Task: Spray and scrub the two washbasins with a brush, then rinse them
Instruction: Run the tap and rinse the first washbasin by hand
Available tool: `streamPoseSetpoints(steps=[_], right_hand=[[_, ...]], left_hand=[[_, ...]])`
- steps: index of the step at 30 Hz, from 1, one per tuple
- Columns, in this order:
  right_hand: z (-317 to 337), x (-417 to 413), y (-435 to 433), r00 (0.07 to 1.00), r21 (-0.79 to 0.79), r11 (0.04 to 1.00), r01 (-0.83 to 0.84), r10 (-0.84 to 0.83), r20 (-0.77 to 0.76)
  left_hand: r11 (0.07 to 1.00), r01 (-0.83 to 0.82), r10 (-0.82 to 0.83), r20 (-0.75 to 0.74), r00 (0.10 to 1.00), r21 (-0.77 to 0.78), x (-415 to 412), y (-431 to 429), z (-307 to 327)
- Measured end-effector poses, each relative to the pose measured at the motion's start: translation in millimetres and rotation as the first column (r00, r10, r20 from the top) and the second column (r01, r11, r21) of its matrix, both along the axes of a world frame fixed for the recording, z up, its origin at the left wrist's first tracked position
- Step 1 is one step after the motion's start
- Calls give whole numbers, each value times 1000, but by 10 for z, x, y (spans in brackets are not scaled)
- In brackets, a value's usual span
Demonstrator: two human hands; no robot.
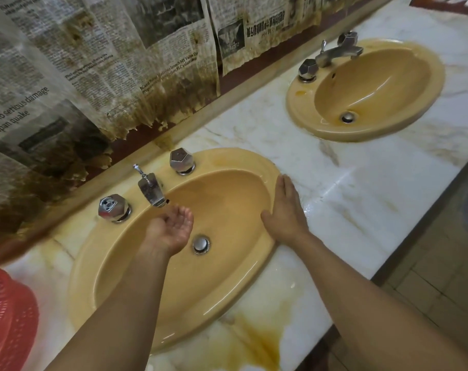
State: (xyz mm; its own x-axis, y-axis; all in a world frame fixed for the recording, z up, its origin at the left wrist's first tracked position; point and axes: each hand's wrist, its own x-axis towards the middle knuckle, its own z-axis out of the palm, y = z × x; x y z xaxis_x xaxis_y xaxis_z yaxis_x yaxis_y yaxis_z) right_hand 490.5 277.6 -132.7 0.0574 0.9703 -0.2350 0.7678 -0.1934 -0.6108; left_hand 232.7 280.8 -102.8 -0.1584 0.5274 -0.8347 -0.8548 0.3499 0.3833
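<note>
Left hand (171,228): palm up and cupped just under the spout (151,190), over the bowl of the near basin (227,159); fingers close together, gently curved, holding nothing
Right hand (286,210): lying flat, palm down, on the near basin's right rim where it meets the counter (348,188); fingers straight and pressed together, thumb stuck out sideways over the bowl
Near basin: yellow oval set into the marble counter, right in front of the person, both arms reaching over it; drain (200,244) sits just right of the left wrist
Knobs: one faceted chrome knob (113,208) left of the spout, another (181,159) to its right, both untouched
Far basin (302,103): same yellow, further along the counter to the right, well apart from both hands, with its own tap (337,50)
Counter: wet sheen beside the right hand, brown stain (265,341) below the near basin's front edge
Wall: stained newspaper (93,62) hanging behind the taps
Far left: a red basket (8,317) at the counter's edge
</note>
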Motion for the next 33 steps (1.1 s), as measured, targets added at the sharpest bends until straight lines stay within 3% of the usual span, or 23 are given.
streamPoseSetpoints(steps=[18,27,33], right_hand=[[-107,111,-42,987,102,991,85,-69,-143],[-186,390,-21,889,70,993,94,-51,-456],[-138,402,-25,911,89,995,52,-11,-413]], left_hand=[[993,-115,114,60,992,14,-57,131,-96],[981,-195,195,11,981,-15,-3,176,-202],[980,-200,200,2,980,-11,-12,157,-140]])
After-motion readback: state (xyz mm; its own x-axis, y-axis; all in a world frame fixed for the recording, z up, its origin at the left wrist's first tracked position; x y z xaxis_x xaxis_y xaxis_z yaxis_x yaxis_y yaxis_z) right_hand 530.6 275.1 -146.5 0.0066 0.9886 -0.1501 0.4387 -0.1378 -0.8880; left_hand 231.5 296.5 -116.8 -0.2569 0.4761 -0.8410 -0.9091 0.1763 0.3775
